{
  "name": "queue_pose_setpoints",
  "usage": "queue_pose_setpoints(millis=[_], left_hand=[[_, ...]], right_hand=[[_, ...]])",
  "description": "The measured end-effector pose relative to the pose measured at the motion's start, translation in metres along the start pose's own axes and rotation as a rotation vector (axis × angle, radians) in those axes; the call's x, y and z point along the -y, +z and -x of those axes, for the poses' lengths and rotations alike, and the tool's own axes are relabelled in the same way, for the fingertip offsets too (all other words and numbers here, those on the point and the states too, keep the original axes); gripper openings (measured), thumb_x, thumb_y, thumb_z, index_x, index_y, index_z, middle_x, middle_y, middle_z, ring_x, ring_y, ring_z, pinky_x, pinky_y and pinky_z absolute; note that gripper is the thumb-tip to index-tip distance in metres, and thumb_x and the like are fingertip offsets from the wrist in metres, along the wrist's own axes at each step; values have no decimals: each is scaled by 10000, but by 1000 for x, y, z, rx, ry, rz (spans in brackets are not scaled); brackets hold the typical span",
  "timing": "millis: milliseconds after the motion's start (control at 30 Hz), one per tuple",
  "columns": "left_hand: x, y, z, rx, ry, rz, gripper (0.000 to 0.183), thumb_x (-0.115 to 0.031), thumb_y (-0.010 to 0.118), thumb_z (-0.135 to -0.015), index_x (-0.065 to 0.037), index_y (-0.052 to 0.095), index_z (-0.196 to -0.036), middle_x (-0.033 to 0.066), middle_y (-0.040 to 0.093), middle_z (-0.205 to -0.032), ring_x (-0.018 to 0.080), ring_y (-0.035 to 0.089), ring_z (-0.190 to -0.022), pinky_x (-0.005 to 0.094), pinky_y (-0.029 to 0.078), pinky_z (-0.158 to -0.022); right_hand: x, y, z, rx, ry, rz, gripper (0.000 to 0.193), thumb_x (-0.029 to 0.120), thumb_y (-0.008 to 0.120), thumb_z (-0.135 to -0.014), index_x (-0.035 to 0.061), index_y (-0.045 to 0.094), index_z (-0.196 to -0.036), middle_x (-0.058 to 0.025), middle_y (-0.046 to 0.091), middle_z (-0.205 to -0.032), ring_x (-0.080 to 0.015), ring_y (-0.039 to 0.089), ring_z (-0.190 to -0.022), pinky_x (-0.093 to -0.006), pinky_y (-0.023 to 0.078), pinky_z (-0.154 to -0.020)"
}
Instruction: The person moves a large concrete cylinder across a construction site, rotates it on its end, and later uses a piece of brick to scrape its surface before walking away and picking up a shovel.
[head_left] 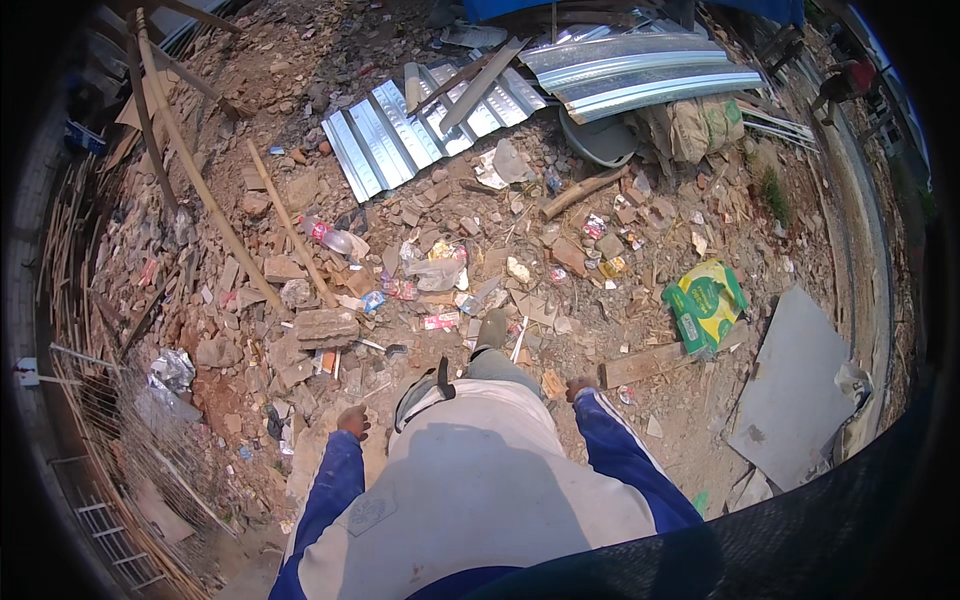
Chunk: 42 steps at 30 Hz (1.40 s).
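Observation:
My left hand [353, 421] hangs beside my body, low over the rubble. Its fingers are loosely bent and apart, with nothing in them. On the other side my right hand [579, 388] also hangs empty, its fingers loosely curled. A wooden plank [640, 368] lies on the ground near the right hand; I see no grip on it. Past the plank is a green and yellow plastic package [706, 303]. One shoe [491, 330] shows ahead of my body, among broken bricks and litter.
Corrugated metal sheets [400, 135] lie ahead, close to a dark basin [600, 140] and a sack [690, 130]. Long wooden poles [195, 185] slant across the left. A grey flat panel [795, 385] rests at right. Wire mesh [150, 440] stands at left. A plastic bottle [328, 236] lies among rubble.

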<state>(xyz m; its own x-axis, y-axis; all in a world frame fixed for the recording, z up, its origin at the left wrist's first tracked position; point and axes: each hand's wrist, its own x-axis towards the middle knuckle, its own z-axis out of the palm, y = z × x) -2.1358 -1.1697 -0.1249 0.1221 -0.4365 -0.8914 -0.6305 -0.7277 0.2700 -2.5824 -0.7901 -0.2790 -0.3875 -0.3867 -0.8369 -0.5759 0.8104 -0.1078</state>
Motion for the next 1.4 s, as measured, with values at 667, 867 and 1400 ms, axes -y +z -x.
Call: queue_pose_setpoints(millis=[667, 867, 1400], left_hand=[[-298, 32, -242, 180, 387, -686, 347, -372, 466, -828, -79, 586, -970, 60, 545, -816, 182, 543, -703, 364, 444, -555], [-538, 12, -188, 117, 613, -106, 349, -357, 520, -832, -59, 574, -1006, 22, 544, -823, 134, 540, -676, 282, 402, -485], [-515, -35, -233, 59, 644, -591, 338, -310, 527, -836, -43, 620, -1020, 57, 599, -798, 126, 551, -665, 296, 456, -603]], right_hand=[[118, -246, -120, -145, 404, -1280, 221, 265, 502, -822, 60, 581, -850, -93, 604, -724, -226, 569, -591, -385, 428, -501], [194, -288, -54, 163, 172, 61, 256, 232, 553, -792, 80, 613, -989, -158, 650, -882, -277, 639, -838, -388, 511, -711], [344, -571, -250, -406, 187, -958, 191, 239, 562, -817, 53, 604, -816, -50, 589, -653, -150, 558, -502, -272, 403, -414]])
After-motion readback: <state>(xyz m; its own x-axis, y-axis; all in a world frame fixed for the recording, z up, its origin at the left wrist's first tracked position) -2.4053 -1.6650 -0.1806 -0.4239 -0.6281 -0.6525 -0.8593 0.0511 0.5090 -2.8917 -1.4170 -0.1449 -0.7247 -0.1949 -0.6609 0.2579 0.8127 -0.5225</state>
